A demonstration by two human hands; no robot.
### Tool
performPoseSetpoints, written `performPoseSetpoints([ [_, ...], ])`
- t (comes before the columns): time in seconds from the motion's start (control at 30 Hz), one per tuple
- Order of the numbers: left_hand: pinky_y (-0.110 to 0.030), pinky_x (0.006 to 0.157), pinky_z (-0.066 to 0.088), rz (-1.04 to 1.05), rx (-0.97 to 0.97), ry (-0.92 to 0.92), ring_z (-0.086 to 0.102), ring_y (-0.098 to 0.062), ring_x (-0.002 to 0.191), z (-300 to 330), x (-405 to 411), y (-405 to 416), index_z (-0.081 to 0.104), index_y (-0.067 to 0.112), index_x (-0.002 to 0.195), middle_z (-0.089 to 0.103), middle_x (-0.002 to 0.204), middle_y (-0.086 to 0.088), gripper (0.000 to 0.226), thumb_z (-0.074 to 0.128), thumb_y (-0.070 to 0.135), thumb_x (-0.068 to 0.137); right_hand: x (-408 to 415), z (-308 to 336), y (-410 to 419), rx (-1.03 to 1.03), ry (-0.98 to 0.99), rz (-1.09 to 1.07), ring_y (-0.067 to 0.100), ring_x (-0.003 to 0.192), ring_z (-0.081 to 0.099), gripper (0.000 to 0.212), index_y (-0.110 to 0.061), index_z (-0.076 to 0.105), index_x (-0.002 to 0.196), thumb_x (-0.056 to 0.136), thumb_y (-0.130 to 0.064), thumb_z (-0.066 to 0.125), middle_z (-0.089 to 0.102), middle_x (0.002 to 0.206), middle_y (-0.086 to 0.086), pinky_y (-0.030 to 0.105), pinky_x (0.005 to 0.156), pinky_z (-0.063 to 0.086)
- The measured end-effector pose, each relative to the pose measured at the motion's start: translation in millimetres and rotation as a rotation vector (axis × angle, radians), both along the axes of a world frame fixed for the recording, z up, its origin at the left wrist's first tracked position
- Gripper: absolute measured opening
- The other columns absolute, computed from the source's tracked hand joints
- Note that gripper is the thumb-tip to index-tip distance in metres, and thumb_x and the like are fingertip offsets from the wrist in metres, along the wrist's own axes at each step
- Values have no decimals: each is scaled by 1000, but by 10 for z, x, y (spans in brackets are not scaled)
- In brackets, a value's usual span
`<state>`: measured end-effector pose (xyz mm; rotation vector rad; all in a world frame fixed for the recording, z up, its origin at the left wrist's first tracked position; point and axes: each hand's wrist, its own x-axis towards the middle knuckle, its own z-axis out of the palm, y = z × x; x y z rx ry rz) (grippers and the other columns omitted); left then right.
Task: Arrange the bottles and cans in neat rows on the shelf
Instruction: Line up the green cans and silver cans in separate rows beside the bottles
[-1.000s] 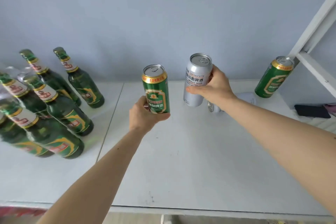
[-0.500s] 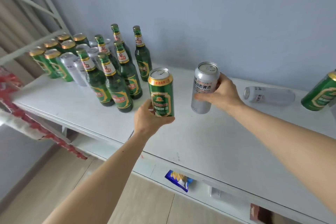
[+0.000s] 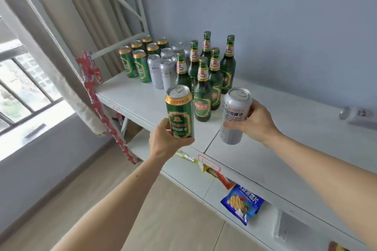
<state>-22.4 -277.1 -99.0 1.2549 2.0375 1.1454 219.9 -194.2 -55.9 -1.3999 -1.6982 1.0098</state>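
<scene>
I see two bare arms reaching out over a white shelf point(image 3: 285, 128). My left hand point(image 3: 165, 142) is wrapped round the lower half of a tall green aluminium beer can with a gold rim point(image 3: 180, 111), held upright in the air just off the shelf's front edge. My right hand point(image 3: 255, 122) is closed round the middle of a tall silver wheat-beer can point(image 3: 235, 115), also upright, over the shelf. Both grips look firm, fingers curled on the can walls.

Further back on the left stand the sorted goods: green gold-topped cans point(image 3: 134, 61) by the end frame, silver cans point(image 3: 161, 69) beside them, then green glass bottles with red and white neck labels point(image 3: 206, 73). Another silver can lying on its side point(image 3: 357, 113) rests far right.

I judge the cans to be light if empty, thin-walled and easily dented, smooth and a little slippery; mid-body is the safest hold. The bottles would be heavier and breakable.
</scene>
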Motion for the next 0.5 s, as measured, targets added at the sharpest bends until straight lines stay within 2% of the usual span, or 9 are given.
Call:
performPoseSetpoints([
  [0.17,-36,78,57,-9,-7,38,68,-7,81,-44,-768,-37,63,27,101,72,88,11,68,92,43,41,-614,-14,-195,5,18,-29,8,91,64,66,-22,62,112,54,-23,93,69,102,-7,26,75,54],
  [0.33,-35,83,54,-67,-5,60,68,-14,87,-78,-1289,106,64,25,103,73,92,6,68,94,42,44,-1020,-37,-363,10,-16,-93,5,89,65,68,-23,61,115,54,-28,92,69,103,-9,22,75,53],
  [0.5,-32,76,46,-117,-10,27,64,-18,84,-50,-1526,297,63,21,101,72,91,1,59,93,34,52,-1291,11,-458,2,-42,-149,9,93,63,70,-25,58,117,56,-27,92,66,103,-11,19,78,50],
])
